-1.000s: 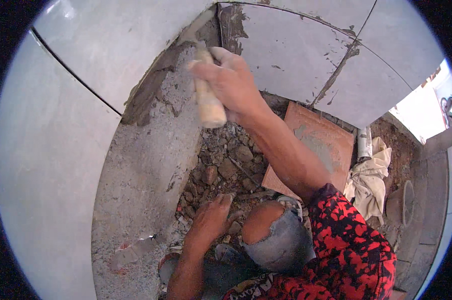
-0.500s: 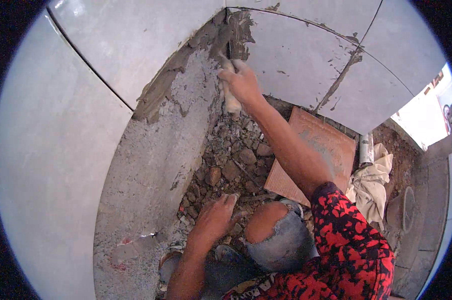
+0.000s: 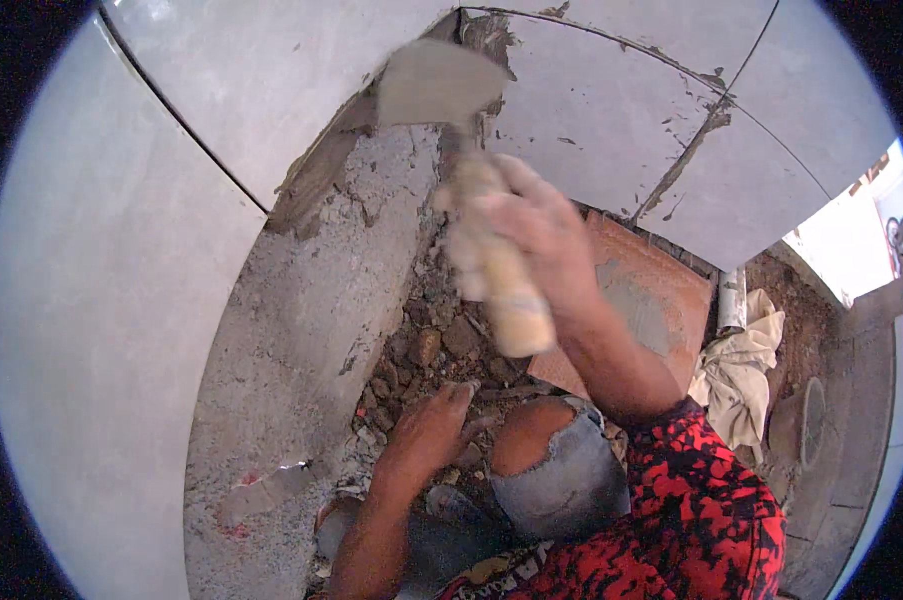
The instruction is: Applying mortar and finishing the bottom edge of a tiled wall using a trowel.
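Observation:
My right hand (image 3: pixel 531 225) is closed round the pale wooden handle of a trowel (image 3: pixel 441 85). Its broad blade, blurred by motion, is raised in front of the corner where the tiled walls meet. Behind the blade, wet grey mortar (image 3: pixel 321 185) lines the lower edge of the left wall tiles, above a rough concrete ledge (image 3: pixel 281 330). My left hand (image 3: pixel 431 425) hangs loosely over the rubble beside my knee, its fingers partly extended and no tool visible in it.
Broken stones and soil (image 3: pixel 441 345) fill the gap below the ledge. A mortar-smeared orange tile (image 3: pixel 611 250) leans on the right, near a pipe (image 3: pixel 732 300) and a crumpled beige cloth (image 3: pixel 741 360). Large pale tiles (image 3: pixel 591 110) cover the walls.
My right hand has pulled back from the corner, toward me and slightly right. The trowel has turned so its blade face shows. My left hand has hardly moved.

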A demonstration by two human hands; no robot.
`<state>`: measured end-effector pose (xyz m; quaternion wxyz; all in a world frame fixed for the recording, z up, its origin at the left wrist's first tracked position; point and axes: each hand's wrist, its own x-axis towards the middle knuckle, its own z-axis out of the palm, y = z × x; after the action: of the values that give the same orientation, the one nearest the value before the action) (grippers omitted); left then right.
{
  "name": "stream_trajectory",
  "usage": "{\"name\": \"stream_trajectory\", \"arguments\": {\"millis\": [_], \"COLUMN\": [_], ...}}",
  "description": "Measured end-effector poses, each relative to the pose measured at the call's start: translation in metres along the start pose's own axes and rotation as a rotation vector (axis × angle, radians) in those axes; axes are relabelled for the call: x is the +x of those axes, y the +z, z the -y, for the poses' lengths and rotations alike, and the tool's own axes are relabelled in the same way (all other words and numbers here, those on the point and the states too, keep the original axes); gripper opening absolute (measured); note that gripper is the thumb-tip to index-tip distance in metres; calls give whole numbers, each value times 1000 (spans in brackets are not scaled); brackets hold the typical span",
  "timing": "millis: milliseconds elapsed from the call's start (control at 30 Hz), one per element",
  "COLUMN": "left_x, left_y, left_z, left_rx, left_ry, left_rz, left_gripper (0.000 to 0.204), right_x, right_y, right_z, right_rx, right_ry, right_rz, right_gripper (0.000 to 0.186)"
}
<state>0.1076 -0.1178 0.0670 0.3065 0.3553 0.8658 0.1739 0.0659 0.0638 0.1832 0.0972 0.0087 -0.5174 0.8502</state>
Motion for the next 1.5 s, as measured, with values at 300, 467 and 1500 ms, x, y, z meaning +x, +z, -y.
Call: {"name": "stream_trajectory", "arguments": {"millis": [300,467,1500], "left_x": [-3,6,21], "left_y": [-7,-12,8], "left_z": [4,-4,21], "left_rx": [13,-48,-80], "left_ry": [169,111,50], "left_rz": [-175,-110,-61], "left_gripper": [44,43,49], "right_x": [-98,-201,8], "right_y": [-195,-304,-154], "right_z": [-17,-59,-97], "right_rx": [-964,-1233,-119], "right_ry": [178,502,130], "right_rz": [-519,-726,-332], "right_gripper": [49,39,30]}}
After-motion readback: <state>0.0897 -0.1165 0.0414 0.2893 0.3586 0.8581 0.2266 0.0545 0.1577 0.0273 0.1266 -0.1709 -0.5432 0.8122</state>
